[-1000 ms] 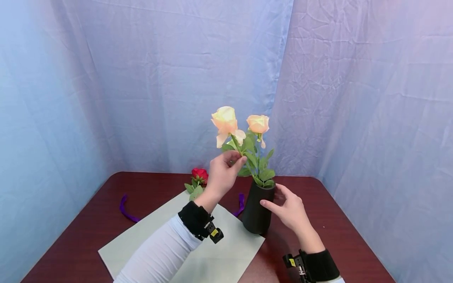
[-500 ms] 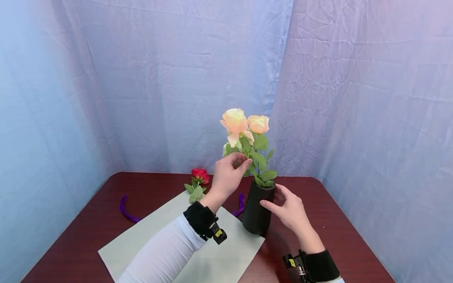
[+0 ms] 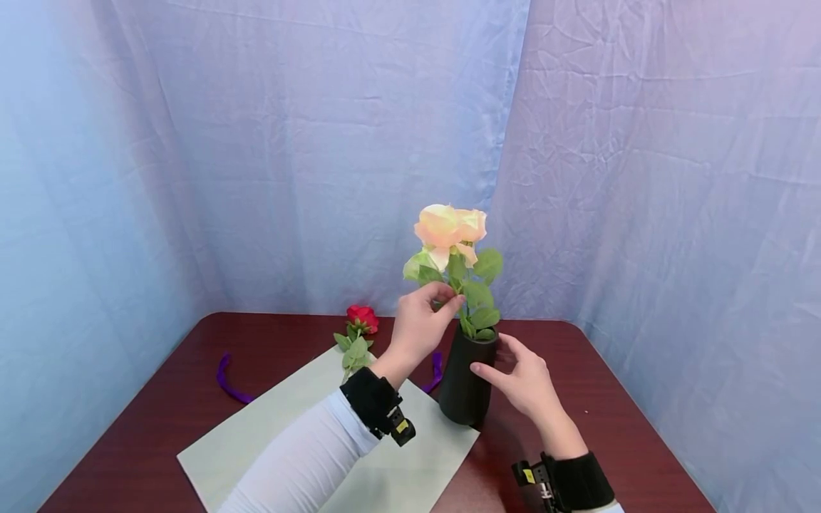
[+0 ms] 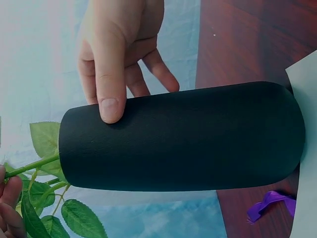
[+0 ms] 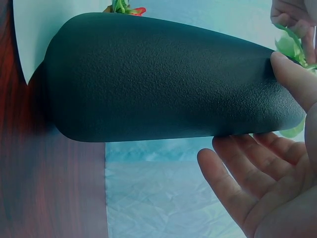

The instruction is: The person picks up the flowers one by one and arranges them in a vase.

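My left hand [image 3: 425,319] pinches the green stem of a pale peach rose [image 3: 437,225] just above the vase mouth. Its stem [image 4: 34,164] runs down into the black vase [image 3: 467,377], as the left wrist view shows. Behind that bloom stands a second peach rose [image 3: 473,224], its stem also in the vase. My right hand [image 3: 524,375] holds the upper part of the vase, thumb [image 5: 292,74] on one side and fingers on the other. The vase stands upright with its base at the corner of a pale sheet [image 3: 385,456]. The stems' lower ends are hidden inside.
A red rose [image 3: 363,318] with leaves lies at the back, partly over the pale sheet. Purple ribbon [image 3: 231,385] shows at the sheet's left, and another purple ribbon end [image 3: 437,370] beside the vase. The dark red table [image 3: 616,427] meets blue curtains behind and at both sides.
My left hand has moved right and slightly down with the rose, whose bloom now overlaps the other peach rose. The right hand and vase have stayed put.
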The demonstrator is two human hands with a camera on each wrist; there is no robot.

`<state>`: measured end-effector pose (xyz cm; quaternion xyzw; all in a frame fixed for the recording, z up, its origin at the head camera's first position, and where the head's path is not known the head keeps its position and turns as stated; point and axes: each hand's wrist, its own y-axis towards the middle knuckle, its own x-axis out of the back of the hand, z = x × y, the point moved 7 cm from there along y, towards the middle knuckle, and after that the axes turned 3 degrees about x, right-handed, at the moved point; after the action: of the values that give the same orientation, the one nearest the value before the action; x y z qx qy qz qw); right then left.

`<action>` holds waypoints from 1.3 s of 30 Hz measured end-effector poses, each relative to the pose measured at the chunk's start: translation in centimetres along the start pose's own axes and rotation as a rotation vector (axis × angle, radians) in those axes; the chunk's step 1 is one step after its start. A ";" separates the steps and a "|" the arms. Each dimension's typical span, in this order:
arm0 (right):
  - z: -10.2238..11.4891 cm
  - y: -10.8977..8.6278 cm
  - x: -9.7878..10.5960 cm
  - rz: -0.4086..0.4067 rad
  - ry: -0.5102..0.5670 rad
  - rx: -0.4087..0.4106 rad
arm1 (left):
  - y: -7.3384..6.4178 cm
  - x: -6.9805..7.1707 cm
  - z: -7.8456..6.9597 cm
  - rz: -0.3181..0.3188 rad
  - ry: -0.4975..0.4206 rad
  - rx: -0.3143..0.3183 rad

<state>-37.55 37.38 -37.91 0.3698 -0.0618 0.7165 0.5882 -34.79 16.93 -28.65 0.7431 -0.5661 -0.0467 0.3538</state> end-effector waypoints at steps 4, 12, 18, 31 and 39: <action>0.1 0.1 0.0 0.001 0.005 0.008 | -0.1 -0.3 0.2 0.012 0.021 -0.002; 0.4 0.0 0.0 -0.001 0.003 0.022 | -0.2 -0.9 0.6 0.028 0.042 0.011; 0.3 0.0 0.0 -0.007 0.017 0.030 | -0.3 -1.3 1.0 0.043 0.072 0.009; 0.4 0.0 0.0 -0.011 -0.002 0.048 | -0.8 -1.9 3.0 0.080 0.061 0.102; 0.4 0.0 0.0 -0.013 -0.009 0.051 | -0.3 -2.1 3.5 0.076 0.062 0.123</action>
<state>-37.40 37.16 -37.61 0.3881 -0.0438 0.7124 0.5831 -36.90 17.17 -32.11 0.7426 -0.5844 0.0245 0.3261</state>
